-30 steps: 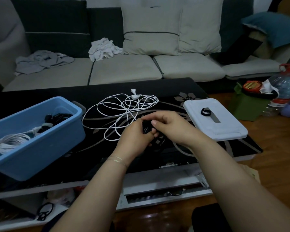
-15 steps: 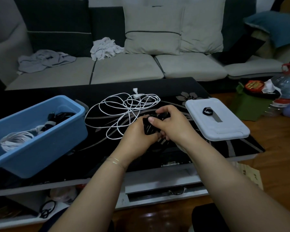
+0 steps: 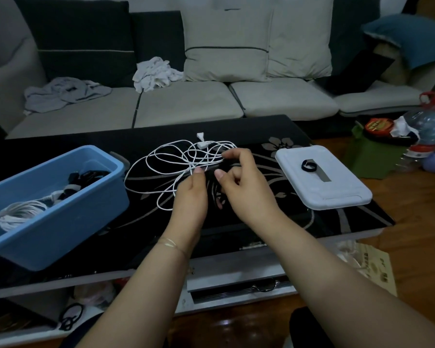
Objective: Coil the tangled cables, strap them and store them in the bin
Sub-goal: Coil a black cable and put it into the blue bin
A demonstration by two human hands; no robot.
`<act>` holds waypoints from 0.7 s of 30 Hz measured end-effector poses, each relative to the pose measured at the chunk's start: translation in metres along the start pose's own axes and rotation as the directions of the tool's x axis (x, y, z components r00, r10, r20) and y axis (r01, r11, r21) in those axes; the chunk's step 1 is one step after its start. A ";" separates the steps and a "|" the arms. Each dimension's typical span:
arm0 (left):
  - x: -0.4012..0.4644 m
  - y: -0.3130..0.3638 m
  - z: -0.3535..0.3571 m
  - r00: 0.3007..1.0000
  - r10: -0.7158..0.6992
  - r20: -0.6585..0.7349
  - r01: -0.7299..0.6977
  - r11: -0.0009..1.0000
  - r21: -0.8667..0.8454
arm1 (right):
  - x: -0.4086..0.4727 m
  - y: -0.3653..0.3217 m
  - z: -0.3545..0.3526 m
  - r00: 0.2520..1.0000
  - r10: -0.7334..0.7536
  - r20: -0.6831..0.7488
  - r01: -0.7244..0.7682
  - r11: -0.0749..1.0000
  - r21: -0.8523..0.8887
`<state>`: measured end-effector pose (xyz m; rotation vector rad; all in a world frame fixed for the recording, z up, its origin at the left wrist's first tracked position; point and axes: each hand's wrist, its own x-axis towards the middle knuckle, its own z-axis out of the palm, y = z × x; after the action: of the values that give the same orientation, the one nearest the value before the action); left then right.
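Both hands [image 3: 211, 182] grip a black cable [image 3: 217, 183] mid-table [image 3: 274, 126].

- The bench [image 3: 299, 131] has a glossy black top that looks like glass, with a pale flower pattern.
- The bin [image 3: 60, 222] is smooth blue plastic, faintly shiny.
- The lid [image 3: 337, 194] is white plastic, matt.
- The white cable [image 3: 161, 156] has a smooth, rubbery-looking sheath.
- The black cable [image 3: 212, 175] is dark and matt; its finish is hard to tell.
- The sofa [image 3: 186, 106] is pale woven cloth; crumpled cloth lies on it.
- The floor [image 3: 412, 222] is glossy brown wood.
- The bracelet [image 3: 170, 243] looks like thin shiny metal.
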<state>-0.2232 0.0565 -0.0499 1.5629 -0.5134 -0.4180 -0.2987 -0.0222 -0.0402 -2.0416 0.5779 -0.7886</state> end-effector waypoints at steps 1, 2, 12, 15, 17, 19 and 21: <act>0.001 0.001 -0.001 1.000 0.002 -0.012 -0.003 0.999 -0.038 | -0.001 -0.002 -0.002 1.000 -0.008 0.013 0.008 1.000 -0.001; 0.001 0.002 -0.001 1.000 -0.004 -0.017 0.002 0.997 -0.078 | -0.001 -0.003 -0.004 1.000 -0.006 0.031 0.006 1.000 -0.007; 0.001 0.006 -0.005 0.982 -0.136 0.132 0.180 0.888 -0.424 | -0.001 0.000 -0.021 0.983 0.076 0.169 -0.047 0.985 -0.166; -0.001 0.006 -0.010 0.952 -0.203 0.229 0.296 0.803 -0.517 | -0.002 -0.002 -0.018 0.989 0.053 0.137 -0.014 0.963 -0.270; -0.001 0.007 -0.012 0.928 -0.243 0.282 0.365 0.742 -0.562 | -0.002 -0.004 -0.018 0.994 0.032 0.104 0.004 0.945 -0.326; -0.002 0.006 -0.012 0.920 -0.265 0.291 0.388 0.727 -0.566 | -0.003 -0.006 -0.017 0.996 0.025 0.089 0.009 0.933 -0.360; -0.002 0.006 -0.012 0.930 -0.252 0.267 0.362 0.752 -0.550 | -0.003 -0.006 -0.016 0.996 0.020 0.085 0.015 0.919 -0.395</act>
<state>-0.2184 0.0676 -0.0435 0.9927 -0.2134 -0.8920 -0.3117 -0.0255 -0.0290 -2.4299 0.7373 -0.6111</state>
